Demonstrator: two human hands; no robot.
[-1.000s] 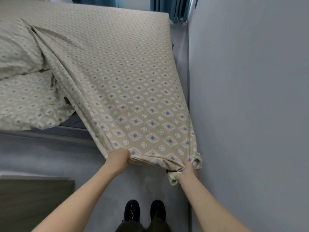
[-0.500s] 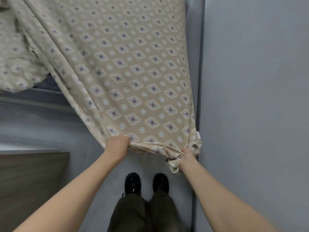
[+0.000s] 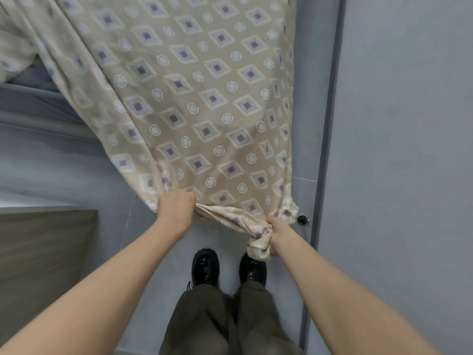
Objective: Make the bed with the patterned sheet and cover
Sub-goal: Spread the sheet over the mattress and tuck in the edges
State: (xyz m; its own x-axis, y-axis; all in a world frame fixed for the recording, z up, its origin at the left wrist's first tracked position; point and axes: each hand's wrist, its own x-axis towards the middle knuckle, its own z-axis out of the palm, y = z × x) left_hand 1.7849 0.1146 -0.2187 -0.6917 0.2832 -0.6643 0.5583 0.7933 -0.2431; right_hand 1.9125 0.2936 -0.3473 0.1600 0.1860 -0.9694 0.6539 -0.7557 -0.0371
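Observation:
The beige patterned sheet, printed with diamonds and circles, stretches taut from the bed at the top down toward me. My left hand grips its bunched lower edge on the left. My right hand grips the gathered corner on the right, with a twisted tail of cloth hanging below the fist. A crumpled patterned cover lies on the bed at the upper left. A strip of bare grey mattress shows beside it.
A grey wall runs close along my right, with a small door stop on the floor at its base. A brown cabinet top sits at my left. My black shoes stand on the narrow grey floor.
The view has tipped down and come closer, so the far end of the bed has left the frame. Both hands kept their grip, and the sheet now hangs steeper and tauter.

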